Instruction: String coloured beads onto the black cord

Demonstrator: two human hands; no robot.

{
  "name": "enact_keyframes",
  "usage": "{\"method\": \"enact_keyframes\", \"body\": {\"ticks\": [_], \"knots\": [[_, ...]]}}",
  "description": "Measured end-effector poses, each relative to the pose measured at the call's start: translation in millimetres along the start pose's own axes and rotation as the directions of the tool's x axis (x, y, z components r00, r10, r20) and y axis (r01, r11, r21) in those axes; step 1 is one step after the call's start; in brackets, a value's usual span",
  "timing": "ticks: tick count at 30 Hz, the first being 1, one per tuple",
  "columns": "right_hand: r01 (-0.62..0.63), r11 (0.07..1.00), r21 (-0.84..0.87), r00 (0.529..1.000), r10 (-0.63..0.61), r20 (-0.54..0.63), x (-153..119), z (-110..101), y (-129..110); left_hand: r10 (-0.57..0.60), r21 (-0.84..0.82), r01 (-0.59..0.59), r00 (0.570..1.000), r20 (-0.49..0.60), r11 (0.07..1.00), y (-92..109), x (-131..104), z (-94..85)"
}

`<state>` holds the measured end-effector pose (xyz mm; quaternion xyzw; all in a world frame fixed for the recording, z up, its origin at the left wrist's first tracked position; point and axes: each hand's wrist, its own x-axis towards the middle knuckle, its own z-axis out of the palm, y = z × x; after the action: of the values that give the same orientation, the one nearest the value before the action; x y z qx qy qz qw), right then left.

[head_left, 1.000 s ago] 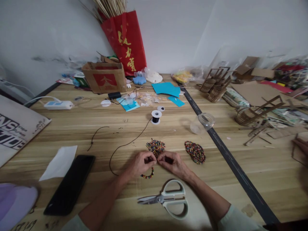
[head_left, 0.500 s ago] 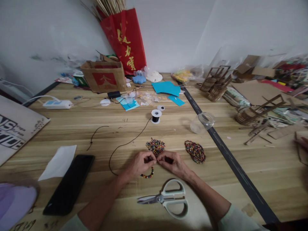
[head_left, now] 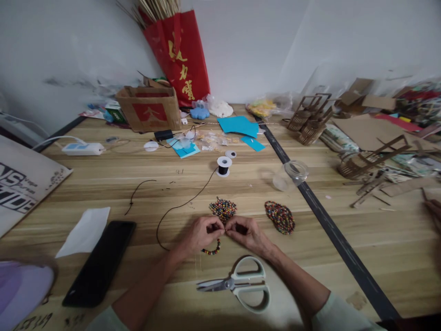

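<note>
My left hand (head_left: 206, 232) is closed in a pinch on the beaded cord, with a short strand of coloured beads (head_left: 214, 251) hanging below its fingers. My right hand (head_left: 244, 231) pinches a tiny bead (head_left: 226, 231), and its fingertips almost meet those of the left. Just beyond both hands lies a heap of loose, multicoloured beads (head_left: 223, 209). Thin black cord (head_left: 172, 208) runs from a white spool (head_left: 223, 166) in a curve to beneath my left wrist. Scissors (head_left: 237, 284) with pale handles lie between my forearms, blades apart.
Bundled bead strings (head_left: 279, 217) lie to the right, near a clear plastic container (head_left: 291, 175). A black phone (head_left: 99, 264) and white paper (head_left: 83, 233) are at left. Woven bamboo baskets (head_left: 358, 164) stand at right. Another person's hand (head_left: 434, 207) shows at the right edge.
My hands keep almost the same pinch and place. At the right edge, the other person's hand and the brown piece by it have shifted slightly.
</note>
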<state>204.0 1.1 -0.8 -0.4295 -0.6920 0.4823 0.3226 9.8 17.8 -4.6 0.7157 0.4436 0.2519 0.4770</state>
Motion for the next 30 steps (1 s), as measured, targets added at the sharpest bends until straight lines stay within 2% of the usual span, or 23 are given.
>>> {"method": "enact_keyframes", "body": {"ticks": [11, 19, 30], "knots": [[0.003, 1.000, 0.007, 1.000, -0.003, -0.023, -0.2, -0.7, 3.8, 0.022, -0.052, -0.022, 1.000, -0.004, 0.998, -1.3, -0.3, -2.6], [-0.006, 0.999, 0.036, 1.000, 0.007, -0.018, -0.5, 0.0, 4.7, -0.035, -0.233, 0.037, 0.999, 0.014, 0.972, -8.3, 2.0, 3.1], [0.040, 0.999, 0.021, 0.999, -0.040, -0.021, 0.1, 1.3, 5.8, -0.064, -0.271, 0.071, 0.997, 0.035, 0.960, -7.4, 2.0, 2.7]]}}
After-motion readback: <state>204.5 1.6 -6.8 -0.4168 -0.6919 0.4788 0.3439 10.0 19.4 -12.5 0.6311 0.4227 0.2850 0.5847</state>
